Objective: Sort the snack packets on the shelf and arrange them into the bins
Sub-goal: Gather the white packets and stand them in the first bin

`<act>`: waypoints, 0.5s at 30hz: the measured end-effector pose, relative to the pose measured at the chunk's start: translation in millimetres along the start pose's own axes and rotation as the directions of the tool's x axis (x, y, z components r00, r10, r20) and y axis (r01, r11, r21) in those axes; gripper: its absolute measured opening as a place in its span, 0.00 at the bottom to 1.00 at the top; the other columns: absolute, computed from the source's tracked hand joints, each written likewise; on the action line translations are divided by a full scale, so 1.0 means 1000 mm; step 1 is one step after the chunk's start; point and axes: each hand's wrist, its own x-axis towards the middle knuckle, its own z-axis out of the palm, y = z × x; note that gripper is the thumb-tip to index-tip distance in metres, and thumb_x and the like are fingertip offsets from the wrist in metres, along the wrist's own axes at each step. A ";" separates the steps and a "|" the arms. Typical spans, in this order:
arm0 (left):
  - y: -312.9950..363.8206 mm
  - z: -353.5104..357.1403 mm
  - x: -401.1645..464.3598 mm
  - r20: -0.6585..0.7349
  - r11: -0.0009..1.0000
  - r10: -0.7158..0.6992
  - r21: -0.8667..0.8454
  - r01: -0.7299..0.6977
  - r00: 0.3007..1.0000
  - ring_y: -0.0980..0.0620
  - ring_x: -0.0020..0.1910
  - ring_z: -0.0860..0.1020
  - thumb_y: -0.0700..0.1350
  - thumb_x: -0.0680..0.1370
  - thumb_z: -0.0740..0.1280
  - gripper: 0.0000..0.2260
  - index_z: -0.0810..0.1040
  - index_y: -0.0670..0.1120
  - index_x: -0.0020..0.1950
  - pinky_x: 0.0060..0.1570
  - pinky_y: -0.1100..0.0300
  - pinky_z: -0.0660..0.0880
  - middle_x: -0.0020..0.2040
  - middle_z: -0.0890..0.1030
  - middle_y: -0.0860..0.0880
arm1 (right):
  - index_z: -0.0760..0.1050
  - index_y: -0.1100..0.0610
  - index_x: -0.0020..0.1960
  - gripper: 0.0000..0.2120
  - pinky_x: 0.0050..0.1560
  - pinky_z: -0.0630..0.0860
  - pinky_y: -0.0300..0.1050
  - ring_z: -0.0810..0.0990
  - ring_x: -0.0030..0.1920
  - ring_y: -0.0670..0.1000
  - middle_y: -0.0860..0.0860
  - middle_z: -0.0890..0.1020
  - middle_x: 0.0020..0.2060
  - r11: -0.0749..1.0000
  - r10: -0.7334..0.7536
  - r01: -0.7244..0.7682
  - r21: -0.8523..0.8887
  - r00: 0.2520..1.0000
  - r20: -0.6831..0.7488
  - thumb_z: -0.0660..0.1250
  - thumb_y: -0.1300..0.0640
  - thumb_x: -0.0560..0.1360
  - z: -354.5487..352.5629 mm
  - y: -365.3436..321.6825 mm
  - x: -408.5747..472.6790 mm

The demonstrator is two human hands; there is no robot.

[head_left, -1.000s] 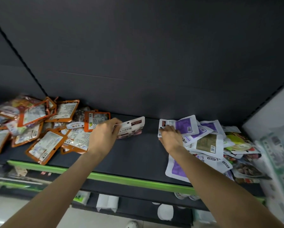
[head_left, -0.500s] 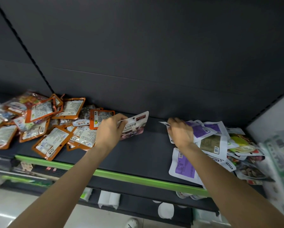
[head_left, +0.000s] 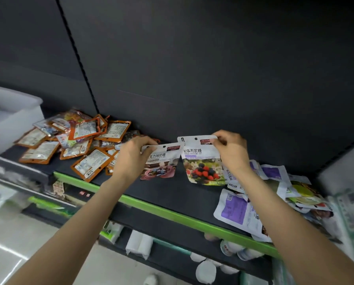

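- Two bare hands work above a dark shelf (head_left: 172, 194) with a green front edge, each holding up one snack packet by its top.
- A white bin (head_left: 9, 118) stands at the shelf's far left end, well apart from both hands.
- Left of the left hand's fingers, a heap of orange-edged packets (head_left: 73, 140) lies spread over the shelf, reaching almost to the knuckles.
- Right of and below the right hand's fingers, a pile of purple-and-white packets (head_left: 260, 192) lies on the shelf, one hanging over the green edge.
- The left hand (head_left: 133, 159) has its fingers curled round the top left corner of a chocolate candy packet (head_left: 161, 161), which hangs below the fingertips.
- The right hand (head_left: 231, 151) pinches the top right corner of a berry gummy packet (head_left: 202, 163) between thumb and curled fingers; the packet hangs just beside the other, their top edges overlapping.
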 end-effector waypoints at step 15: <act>-0.116 -0.160 -0.038 -0.250 0.991 -0.128 0.013 0.136 0.960 0.48 0.41 0.76 0.39 0.79 0.63 0.05 0.79 0.44 0.50 0.37 0.59 0.65 0.42 0.80 0.47 | 0.80 0.55 0.42 0.06 0.37 0.70 0.32 0.78 0.38 0.44 0.45 0.82 0.36 0.965 -0.154 0.157 0.208 0.988 -0.034 0.66 0.59 0.75 0.123 -0.181 -0.019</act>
